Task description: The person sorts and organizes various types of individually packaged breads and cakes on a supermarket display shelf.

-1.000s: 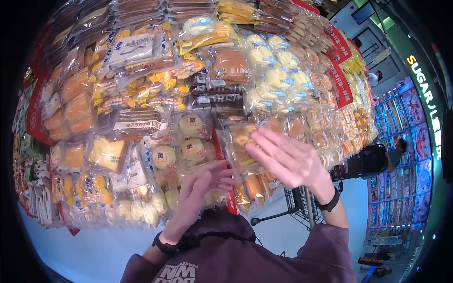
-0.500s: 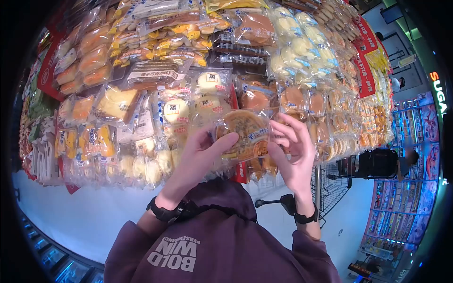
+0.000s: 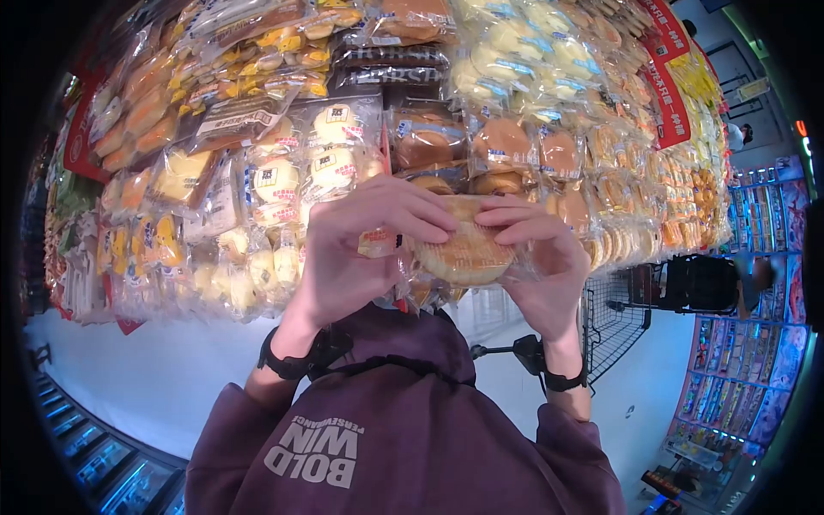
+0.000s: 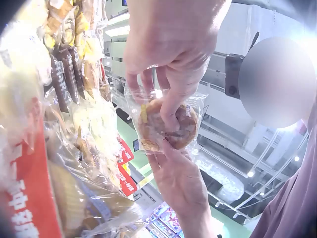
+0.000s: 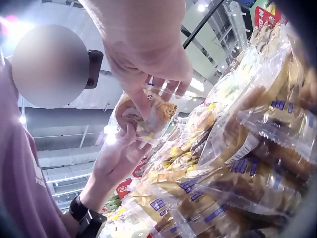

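Note:
A round flat pastry in a clear wrapper (image 3: 468, 249) is held up between both hands, in front of the person's chest. The left hand (image 3: 365, 245) grips its left side, fingers over the far face. On the other side the right hand (image 3: 545, 266) pinches the wrapper, fingertips along the top edge. From the left wrist view, the wrapped pastry (image 4: 168, 124) has the left thumb across its near face and the right hand (image 4: 181, 183) below. The right wrist view shows both thumbs against the pastry (image 5: 143, 116).
Wrapped breads and cakes (image 3: 335, 124) are heaped on the display in front, with red signs (image 3: 669, 107) at its right. A black wire cart (image 3: 614, 330) stands to the right, near another person. Lit shelves (image 3: 734, 360) are farther right.
The right hand first held the package alone; now both hands grip it. The package has turned, so a paler, smoother face shows in the head view.

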`<state>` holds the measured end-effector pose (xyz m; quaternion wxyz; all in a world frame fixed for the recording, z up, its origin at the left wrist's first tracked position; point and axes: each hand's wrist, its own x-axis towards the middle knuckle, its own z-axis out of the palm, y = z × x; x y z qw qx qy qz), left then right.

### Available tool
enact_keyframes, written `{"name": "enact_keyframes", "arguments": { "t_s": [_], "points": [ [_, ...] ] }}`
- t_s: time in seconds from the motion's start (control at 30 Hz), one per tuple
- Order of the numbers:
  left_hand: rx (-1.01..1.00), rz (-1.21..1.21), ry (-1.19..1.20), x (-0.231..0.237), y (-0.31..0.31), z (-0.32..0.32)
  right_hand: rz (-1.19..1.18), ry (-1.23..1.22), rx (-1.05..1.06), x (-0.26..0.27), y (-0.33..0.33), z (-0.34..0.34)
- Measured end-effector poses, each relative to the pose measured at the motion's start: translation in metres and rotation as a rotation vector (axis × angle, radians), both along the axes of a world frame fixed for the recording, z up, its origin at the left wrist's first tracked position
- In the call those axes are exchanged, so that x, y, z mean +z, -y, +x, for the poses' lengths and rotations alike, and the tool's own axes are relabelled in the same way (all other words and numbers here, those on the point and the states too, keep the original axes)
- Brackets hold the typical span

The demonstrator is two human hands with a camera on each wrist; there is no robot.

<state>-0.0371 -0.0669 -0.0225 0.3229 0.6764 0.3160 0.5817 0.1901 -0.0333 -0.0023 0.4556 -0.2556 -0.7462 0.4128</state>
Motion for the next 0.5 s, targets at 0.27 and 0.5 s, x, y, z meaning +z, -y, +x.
{"name": "enact_keyframes", "arguments": {
  "t_s": [0.27,0.5],
  "points": [
    [0.122,0.052,-0.021,0.025,-0.015,0.068,0.094,-0.025,0.048,0.020,-0.026,0.060],
    [0.155,-0.042,0.064,0.028,-0.029,0.127,-0.103,-0.029,0.030,0.026,-0.038,0.118]
  ]
}}
